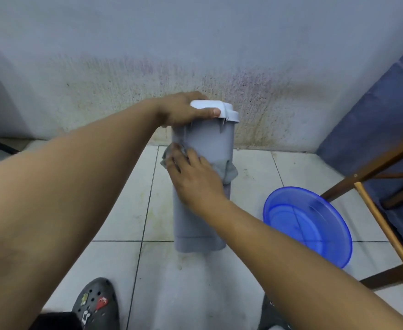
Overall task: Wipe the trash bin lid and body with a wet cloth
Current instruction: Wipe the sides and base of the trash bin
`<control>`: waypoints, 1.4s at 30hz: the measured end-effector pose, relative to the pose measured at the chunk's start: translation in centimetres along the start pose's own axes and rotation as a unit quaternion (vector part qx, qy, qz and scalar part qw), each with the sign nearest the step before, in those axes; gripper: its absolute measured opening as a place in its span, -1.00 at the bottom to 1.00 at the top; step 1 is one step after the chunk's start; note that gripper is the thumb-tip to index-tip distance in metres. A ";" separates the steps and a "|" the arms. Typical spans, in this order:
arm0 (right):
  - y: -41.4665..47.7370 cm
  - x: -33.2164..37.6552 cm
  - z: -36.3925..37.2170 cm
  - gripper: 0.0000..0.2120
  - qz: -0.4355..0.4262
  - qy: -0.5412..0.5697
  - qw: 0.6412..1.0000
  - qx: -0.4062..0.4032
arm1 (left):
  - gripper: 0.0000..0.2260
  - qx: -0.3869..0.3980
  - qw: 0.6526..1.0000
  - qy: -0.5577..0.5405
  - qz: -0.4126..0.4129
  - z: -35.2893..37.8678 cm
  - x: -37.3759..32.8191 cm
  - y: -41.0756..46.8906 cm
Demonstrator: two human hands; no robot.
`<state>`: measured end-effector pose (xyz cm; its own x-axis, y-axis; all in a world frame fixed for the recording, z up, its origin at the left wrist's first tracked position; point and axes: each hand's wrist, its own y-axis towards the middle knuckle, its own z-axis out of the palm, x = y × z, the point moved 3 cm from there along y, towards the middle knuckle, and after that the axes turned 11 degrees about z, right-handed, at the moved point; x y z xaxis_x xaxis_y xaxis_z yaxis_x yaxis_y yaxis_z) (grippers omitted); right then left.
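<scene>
Fingers (178,163) of our right hand (195,179) lay nearly straight and spread, pressing the grey cloth (230,173) flat against the upper body of the trash bin (210,141), which stood on the tiled floor (291,167) close to the wall. Our left hand (179,108) curled round the white lid (222,108), thumb along its front edge, steadying it. To wipe well, we judged, long overlapping strokes down the side would serve, turning the bin (the blue basin (307,222) sat just beside for rinsing). We could read no brand or label on bin or lid.
</scene>
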<state>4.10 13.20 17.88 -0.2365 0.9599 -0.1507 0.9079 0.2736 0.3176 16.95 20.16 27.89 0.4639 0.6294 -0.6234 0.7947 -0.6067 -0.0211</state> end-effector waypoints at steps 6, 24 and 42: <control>-6.8 2.7 4.7 -0.59 -0.016 0.027 0.998 0.059 | -0.26 0.000 0.999 0.002 -0.040 -0.4 0.2 -0.2; -18.6 -3.1 8.9 -0.46 -0.033 0.087 0.989 0.117 | -0.36 -0.005 0.998 -0.015 -0.054 -0.7 0.1 0.0; -16.9 3.0 9.1 -0.62 -0.088 0.056 0.991 0.079 | -0.27 -0.011 0.998 -0.024 -0.052 -0.5 0.4 -0.3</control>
<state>-8.77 10.88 3.59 -0.4244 0.9016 -0.0838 0.8902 0.4324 0.1436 17.13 20.82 28.05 0.3588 0.6647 -0.6554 0.8469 -0.5269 -0.0707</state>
